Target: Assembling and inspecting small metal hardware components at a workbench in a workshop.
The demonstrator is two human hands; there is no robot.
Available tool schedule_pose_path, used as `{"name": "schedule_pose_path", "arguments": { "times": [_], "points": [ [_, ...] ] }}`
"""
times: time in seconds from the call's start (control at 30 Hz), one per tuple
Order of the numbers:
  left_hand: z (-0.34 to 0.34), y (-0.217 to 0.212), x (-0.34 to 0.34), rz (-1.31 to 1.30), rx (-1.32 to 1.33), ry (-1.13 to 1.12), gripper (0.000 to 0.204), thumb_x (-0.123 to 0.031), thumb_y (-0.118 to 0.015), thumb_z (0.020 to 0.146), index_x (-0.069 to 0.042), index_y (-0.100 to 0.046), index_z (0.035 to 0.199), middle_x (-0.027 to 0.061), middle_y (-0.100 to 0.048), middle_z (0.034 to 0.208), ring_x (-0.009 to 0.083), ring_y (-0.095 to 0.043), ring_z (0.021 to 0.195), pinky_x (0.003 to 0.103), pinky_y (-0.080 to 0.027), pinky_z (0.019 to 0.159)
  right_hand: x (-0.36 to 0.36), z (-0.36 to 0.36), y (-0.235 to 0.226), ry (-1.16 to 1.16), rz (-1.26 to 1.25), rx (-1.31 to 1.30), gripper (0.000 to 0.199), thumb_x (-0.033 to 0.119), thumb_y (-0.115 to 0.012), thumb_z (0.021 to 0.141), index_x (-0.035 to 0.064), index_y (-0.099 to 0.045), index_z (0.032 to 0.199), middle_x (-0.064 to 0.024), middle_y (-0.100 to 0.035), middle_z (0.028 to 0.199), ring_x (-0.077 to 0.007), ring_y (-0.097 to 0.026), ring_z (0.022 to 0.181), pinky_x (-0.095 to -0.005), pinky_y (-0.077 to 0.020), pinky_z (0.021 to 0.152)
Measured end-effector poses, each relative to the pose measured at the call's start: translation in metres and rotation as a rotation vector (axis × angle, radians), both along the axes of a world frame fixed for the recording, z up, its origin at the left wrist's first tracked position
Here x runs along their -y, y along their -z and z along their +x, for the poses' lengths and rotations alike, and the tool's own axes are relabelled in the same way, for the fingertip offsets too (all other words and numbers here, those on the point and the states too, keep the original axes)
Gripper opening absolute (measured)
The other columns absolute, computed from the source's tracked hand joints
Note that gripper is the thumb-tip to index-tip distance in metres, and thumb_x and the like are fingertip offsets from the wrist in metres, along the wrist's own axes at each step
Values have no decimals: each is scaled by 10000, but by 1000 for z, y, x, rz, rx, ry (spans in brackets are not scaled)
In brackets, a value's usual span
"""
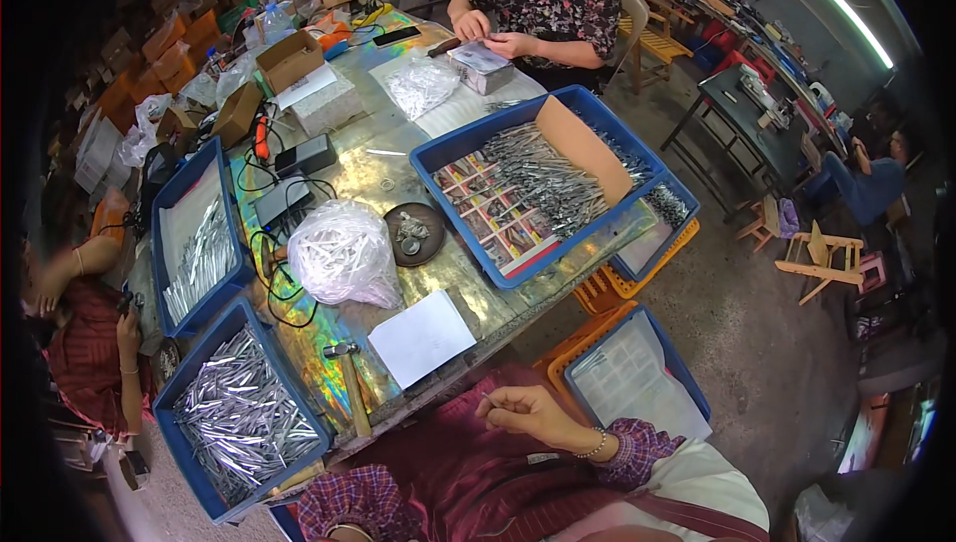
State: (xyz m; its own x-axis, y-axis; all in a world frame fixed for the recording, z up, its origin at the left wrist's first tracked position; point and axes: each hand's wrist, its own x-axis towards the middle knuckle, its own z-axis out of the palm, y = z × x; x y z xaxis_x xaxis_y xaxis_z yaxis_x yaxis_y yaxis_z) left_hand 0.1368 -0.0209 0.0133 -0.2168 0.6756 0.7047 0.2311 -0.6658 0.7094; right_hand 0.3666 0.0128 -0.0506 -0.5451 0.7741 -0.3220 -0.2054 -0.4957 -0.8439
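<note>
Where the dark red apron (pixel 468 477) is crossed by the right hand (pixel 535 417), thumb and forefinger are pressed together, and a thin piece (pixel 486 398) appears to be pinched at their tips, too small for its kind to be made out. This piece is held above the apron, near the front edge of the table (pixel 468 288). Of the left arm, only a checked sleeve (pixel 349 497) and a bracelet (pixel 351 528) are shown; the left hand is cut off by the lower edge, so its state cannot be told. On the table, a white sheet of paper (pixel 422 338) is laid beside a hammer (pixel 353 393), whose head is pointed away from the person. Beyond the paper, a plastic bag (pixel 344 253) filled with pale slender pieces is set next to a dark round dish (pixel 433 245). At the left, a blue tray (pixel 274 483) is heaped with silvery metal pieces (pixel 239 408). At the right, more such pieces are contained in a larger blue tray (pixel 459 224), crossed by a brown cardboard sheet (pixel 583 149). Across the table, a co-worker's hands (pixel 513 45) are brought close together.
</note>
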Motion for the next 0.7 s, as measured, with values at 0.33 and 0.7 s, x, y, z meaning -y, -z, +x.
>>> {"name": "schedule_pose_path", "arguments": {
  "times": [0.33, 0.7],
  "points": [
    [11, 10, -10, -116, 10, 33, 65, -80, -519, 775, -77, -562, 824, 22, -526, 711, 125, -490, 583, 264, -370, 489, 3, -1, 22, -59, 6, 12, 208, 186, -567, 900, 47, -603, 1049, 34, -589, 909, -32, -529, 801, -183, -430, 681],
    [12, 13, -12, -169, 9, 43, 70, -68, -528, 774, -68, -576, 826, 23, -537, 707, 119, -491, 576, 256, -371, 486, 3, -2, 33, -74, 16, 11, 216, 184, -560, 903, 41, -604, 1059, 34, -589, 900, -31, -525, 792, -182, -427, 671]
  ]
}}
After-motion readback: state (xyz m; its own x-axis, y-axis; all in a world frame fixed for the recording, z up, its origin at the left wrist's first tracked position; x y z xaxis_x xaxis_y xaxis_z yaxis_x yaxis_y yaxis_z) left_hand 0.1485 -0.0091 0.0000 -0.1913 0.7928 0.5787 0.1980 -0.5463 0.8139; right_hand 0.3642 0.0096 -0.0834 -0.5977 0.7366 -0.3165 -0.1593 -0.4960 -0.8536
